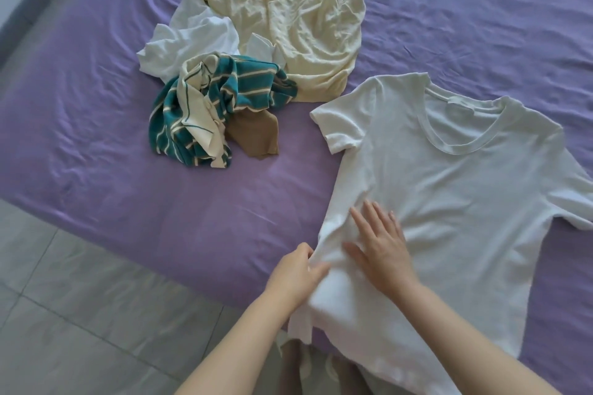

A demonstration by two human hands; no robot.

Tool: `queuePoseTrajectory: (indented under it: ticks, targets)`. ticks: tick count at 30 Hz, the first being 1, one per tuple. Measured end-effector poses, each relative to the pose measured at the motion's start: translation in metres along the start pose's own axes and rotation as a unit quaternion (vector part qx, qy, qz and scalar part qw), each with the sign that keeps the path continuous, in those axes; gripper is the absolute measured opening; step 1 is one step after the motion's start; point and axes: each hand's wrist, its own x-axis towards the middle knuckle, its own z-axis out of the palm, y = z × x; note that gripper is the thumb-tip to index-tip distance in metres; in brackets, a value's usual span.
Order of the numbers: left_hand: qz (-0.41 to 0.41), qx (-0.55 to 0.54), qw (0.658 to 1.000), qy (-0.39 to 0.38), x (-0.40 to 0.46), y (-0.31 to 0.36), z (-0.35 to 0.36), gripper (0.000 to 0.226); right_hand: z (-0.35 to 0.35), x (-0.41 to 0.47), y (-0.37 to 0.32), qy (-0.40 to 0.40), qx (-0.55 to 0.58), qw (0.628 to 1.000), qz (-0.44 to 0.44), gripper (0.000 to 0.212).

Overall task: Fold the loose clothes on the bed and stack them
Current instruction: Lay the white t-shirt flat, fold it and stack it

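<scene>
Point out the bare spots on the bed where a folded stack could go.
Bare purple sheet lies left of the striped teal garment, and between that garment and the white T-shirt, down to the bed's near edge. Top right is bare too. Crowded: the pale yellow garment and white garment heap.

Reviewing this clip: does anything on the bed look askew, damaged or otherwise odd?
Nothing damaged or spilled. The white T-shirt lies askew across the purple bed, its hem overhanging the edge and bunched where the left hand pinches it; the right hand presses it flat. The other clothes lie in a crumpled, unfolded heap.
</scene>
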Motion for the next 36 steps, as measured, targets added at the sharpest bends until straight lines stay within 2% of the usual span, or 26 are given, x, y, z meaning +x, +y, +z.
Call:
queuePoseTrajectory:
  ticks: [6, 12, 14, 17, 19, 21, 23, 25, 26, 28, 29, 32, 36]
  targets:
    - [-0.031, -0.083, 0.995, -0.038, -0.02, -0.009, 0.008, 0.024, 0.015, -0.051, -0.009, -0.037, 0.025, 0.999, 0.023, 0.062]
    - [-0.072, 0.014, 0.996, 0.054, -0.022, -0.016, 0.011, 0.04, 0.025, -0.076, -0.01, -0.067, -0.04, 0.997, -0.005, 0.067]
    - [-0.062, -0.029, 0.997, 0.025, -0.02, -0.021, 0.012, 0.037, 0.026, -0.081, -0.01, -0.066, -0.05, 0.997, -0.001, 0.068]
    - [-0.048, -0.074, 0.994, -0.059, -0.021, -0.032, 0.014, 0.026, 0.027, -0.089, -0.013, -0.062, -0.055, 0.997, 0.006, 0.067]
    - [-0.036, -0.033, 0.997, -0.065, -0.024, -0.037, 0.012, 0.02, 0.027, -0.097, -0.014, -0.05, -0.059, 0.997, 0.013, 0.065]
    - [-0.035, 0.019, 0.999, -0.03, -0.027, -0.041, 0.011, 0.017, 0.028, -0.108, -0.011, -0.043, -0.069, 0.996, 0.028, 0.062]
    - [-0.038, 0.096, 0.995, 0.003, -0.031, -0.04, 0.011, 0.024, 0.028, -0.12, -0.007, -0.045, -0.087, 0.994, 0.048, 0.061]
    - [-0.011, 0.209, 0.977, 0.045, -0.037, -0.037, 0.012, 0.036, 0.027, -0.136, -0.004, -0.034, -0.097, 0.993, 0.062, 0.061]
    - [0.019, 0.268, 0.961, 0.07, -0.04, -0.038, 0.014, 0.051, 0.028, -0.143, -0.003, -0.033, -0.097, 0.992, 0.073, 0.065]
    - [0.119, 0.362, 0.918, 0.109, -0.044, -0.037, 0.024, 0.077, 0.031, -0.158, 0.001, -0.055, -0.1, 0.988, 0.1, 0.077]
    - [0.174, 0.386, 0.899, 0.111, -0.045, -0.033, 0.029, 0.081, 0.032, -0.164, 0.003, -0.058, -0.099, 0.987, 0.112, 0.079]
    - [0.294, 0.424, 0.856, 0.033, -0.043, -0.02, 0.05, 0.074, 0.037, -0.179, 0.014, -0.065, -0.068, 0.98, 0.175, 0.079]
    - [0.379, 0.46, 0.802, -0.036, -0.043, -0.005, 0.088, 0.053, 0.03, -0.204, 0.024, -0.039, -0.03, 0.972, 0.23, 0.069]
